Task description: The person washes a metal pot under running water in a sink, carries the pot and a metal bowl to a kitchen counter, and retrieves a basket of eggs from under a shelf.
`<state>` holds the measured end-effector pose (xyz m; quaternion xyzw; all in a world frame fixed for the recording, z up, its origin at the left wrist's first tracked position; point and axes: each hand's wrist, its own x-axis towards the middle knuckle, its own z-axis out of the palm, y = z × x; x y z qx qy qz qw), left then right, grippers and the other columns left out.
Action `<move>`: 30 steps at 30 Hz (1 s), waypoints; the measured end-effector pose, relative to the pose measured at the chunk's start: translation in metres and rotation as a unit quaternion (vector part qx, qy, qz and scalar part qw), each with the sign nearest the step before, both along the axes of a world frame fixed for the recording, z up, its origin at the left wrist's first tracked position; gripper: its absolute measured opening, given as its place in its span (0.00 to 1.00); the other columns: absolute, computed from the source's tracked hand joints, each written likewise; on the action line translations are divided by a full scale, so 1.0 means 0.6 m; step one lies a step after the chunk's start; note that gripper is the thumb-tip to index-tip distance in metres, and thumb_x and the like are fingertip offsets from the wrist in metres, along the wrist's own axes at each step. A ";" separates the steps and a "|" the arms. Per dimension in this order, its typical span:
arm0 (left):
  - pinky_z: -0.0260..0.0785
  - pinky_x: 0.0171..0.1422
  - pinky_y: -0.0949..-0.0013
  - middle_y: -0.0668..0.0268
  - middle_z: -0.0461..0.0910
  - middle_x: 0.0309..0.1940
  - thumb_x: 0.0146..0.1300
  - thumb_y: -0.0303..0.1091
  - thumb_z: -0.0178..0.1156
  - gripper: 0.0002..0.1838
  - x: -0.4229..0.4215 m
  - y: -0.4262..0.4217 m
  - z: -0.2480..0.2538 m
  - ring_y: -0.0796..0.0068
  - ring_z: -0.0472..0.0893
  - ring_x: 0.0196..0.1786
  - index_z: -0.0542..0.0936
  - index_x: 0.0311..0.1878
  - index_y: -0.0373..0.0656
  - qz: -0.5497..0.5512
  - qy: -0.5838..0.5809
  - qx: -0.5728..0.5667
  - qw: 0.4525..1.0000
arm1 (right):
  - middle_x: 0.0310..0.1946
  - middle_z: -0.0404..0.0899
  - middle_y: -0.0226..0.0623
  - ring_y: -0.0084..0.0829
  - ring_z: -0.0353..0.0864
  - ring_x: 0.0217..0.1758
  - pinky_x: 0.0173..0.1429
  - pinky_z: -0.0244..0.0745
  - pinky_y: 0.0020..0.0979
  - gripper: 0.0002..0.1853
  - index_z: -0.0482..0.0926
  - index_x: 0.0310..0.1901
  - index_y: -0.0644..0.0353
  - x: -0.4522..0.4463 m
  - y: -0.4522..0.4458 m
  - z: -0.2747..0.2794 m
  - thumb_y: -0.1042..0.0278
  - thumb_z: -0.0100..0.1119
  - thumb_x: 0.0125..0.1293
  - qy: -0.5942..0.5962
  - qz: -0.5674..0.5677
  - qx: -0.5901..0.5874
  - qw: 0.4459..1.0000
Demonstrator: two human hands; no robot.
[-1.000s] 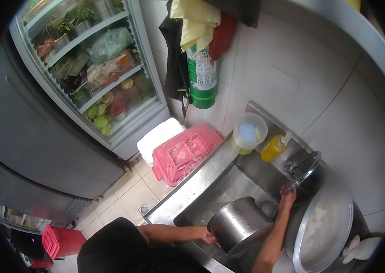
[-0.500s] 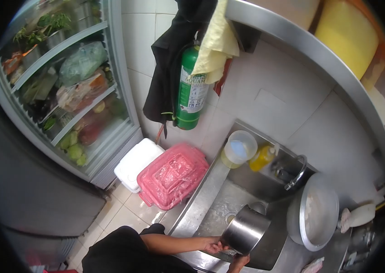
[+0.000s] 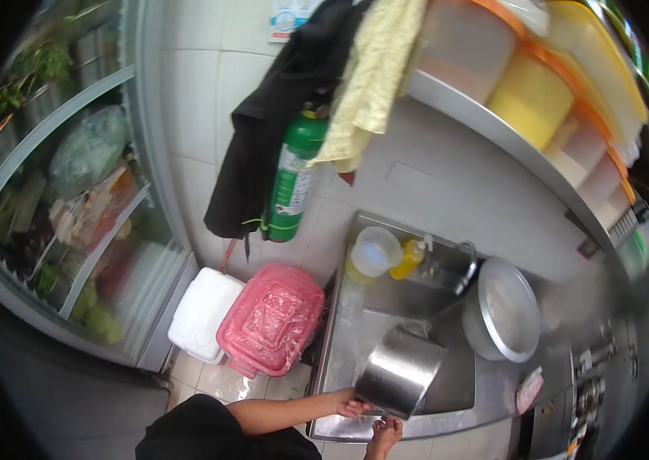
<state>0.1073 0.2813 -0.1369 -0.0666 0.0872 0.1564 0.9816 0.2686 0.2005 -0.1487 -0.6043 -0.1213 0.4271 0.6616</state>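
A shiny steel pot [image 3: 401, 371] hangs tilted over the front of the metal sink [image 3: 374, 322], one loop handle showing on its far side. My left hand [image 3: 350, 403] is closed on the pot's near left edge. My right hand [image 3: 386, 437] is closed at the pot's lower edge, fingertips against it; the exact grip is partly hidden. The pot's inside faces away from view. Behind it, at the sink's back, are a clear plastic tub [image 3: 376, 251] with something blue inside, a yellow soap bottle [image 3: 409, 259] and a curved faucet [image 3: 467, 268].
A large metal basin [image 3: 499, 310] stands right of the sink, with a crumpled packet [image 3: 528, 391] nearby. On the floor at left are a red lidded bin [image 3: 272, 318] and a white box [image 3: 203, 314]. A green cylinder [image 3: 294, 180] hangs on the wall beside a glass-door fridge [image 3: 175, 307].
The camera view has shifted, bringing more of the shelf and right-hand counter into sight. The pot stays tilted over the sink in both hands.
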 end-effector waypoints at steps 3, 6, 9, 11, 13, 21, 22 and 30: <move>0.52 0.06 0.76 0.72 0.60 0.05 0.66 0.39 0.46 0.15 -0.085 0.004 0.039 0.84 0.61 0.04 0.66 0.25 0.39 -0.001 -0.036 0.004 0.999 | 0.18 0.70 0.31 0.21 0.67 0.15 0.16 0.60 0.20 0.01 0.71 0.34 0.59 -0.019 -0.057 0.008 0.73 0.53 0.62 -0.001 0.022 0.008 1.000; 0.53 0.08 0.76 0.65 0.69 0.14 0.64 0.38 0.48 0.15 -0.120 0.009 -0.085 0.82 0.62 0.05 0.67 0.26 0.38 0.006 -0.329 0.158 0.931 | 0.11 0.66 0.29 0.19 0.59 0.07 0.09 0.50 0.21 0.05 0.72 0.31 0.60 0.007 -0.127 -0.079 0.70 0.56 0.61 -0.013 0.075 -0.057 0.996; 0.57 0.13 0.74 0.64 0.68 0.15 0.63 0.41 0.48 0.17 -0.197 -0.009 -0.077 0.81 0.63 0.07 0.68 0.26 0.37 0.017 -0.244 0.054 0.968 | 0.09 0.64 0.28 0.19 0.58 0.07 0.09 0.49 0.21 0.06 0.72 0.30 0.60 -0.019 -0.217 -0.103 0.68 0.56 0.61 0.007 0.050 -0.110 0.993; 0.57 0.16 0.75 0.66 0.66 0.15 0.62 0.39 0.48 0.16 -0.229 -0.037 -0.062 0.81 0.62 0.08 0.67 0.25 0.36 0.047 -0.275 -0.050 0.959 | 0.08 0.64 0.29 0.20 0.59 0.07 0.10 0.50 0.23 0.09 0.73 0.29 0.60 -0.044 -0.279 -0.109 0.65 0.56 0.62 0.002 0.008 -0.130 0.992; 0.57 0.17 0.75 0.67 0.63 0.15 0.63 0.37 0.46 0.15 -0.269 -0.058 -0.009 0.81 0.62 0.08 0.66 0.24 0.36 0.135 -0.030 -0.065 0.988 | 0.13 0.70 0.33 0.21 0.64 0.11 0.15 0.58 0.22 0.12 0.74 0.31 0.65 -0.094 -0.337 -0.038 0.63 0.56 0.62 0.046 0.027 -0.153 0.987; 0.51 0.12 0.77 0.69 0.63 0.11 0.66 0.40 0.42 0.19 -0.272 -0.124 0.085 0.81 0.60 0.07 0.65 0.19 0.43 0.184 0.023 -0.094 0.978 | 0.39 0.82 0.37 0.36 0.79 0.47 0.53 0.71 0.31 0.25 0.81 0.43 0.52 -0.203 -0.600 -0.170 0.39 0.56 0.55 -0.117 0.081 -0.414 0.899; 0.51 0.12 0.77 0.69 0.63 0.11 0.66 0.40 0.42 0.19 -0.258 -0.134 0.100 0.81 0.60 0.07 0.65 0.19 0.43 0.171 0.059 -0.078 0.980 | 0.44 0.80 0.41 0.40 0.77 0.51 0.56 0.70 0.34 0.26 0.81 0.44 0.51 -0.218 -0.629 -0.175 0.39 0.56 0.54 -0.114 0.077 -0.429 0.893; 0.51 0.12 0.77 0.70 0.63 0.10 0.65 0.42 0.41 0.20 -0.144 -0.182 0.111 0.81 0.60 0.07 0.65 0.18 0.44 -0.014 0.217 0.045 0.975 | 0.35 0.82 0.43 0.37 0.83 0.34 0.46 0.77 0.34 0.26 0.82 0.37 0.62 -0.346 -0.852 -0.292 0.43 0.53 0.53 0.027 -0.001 -0.564 0.825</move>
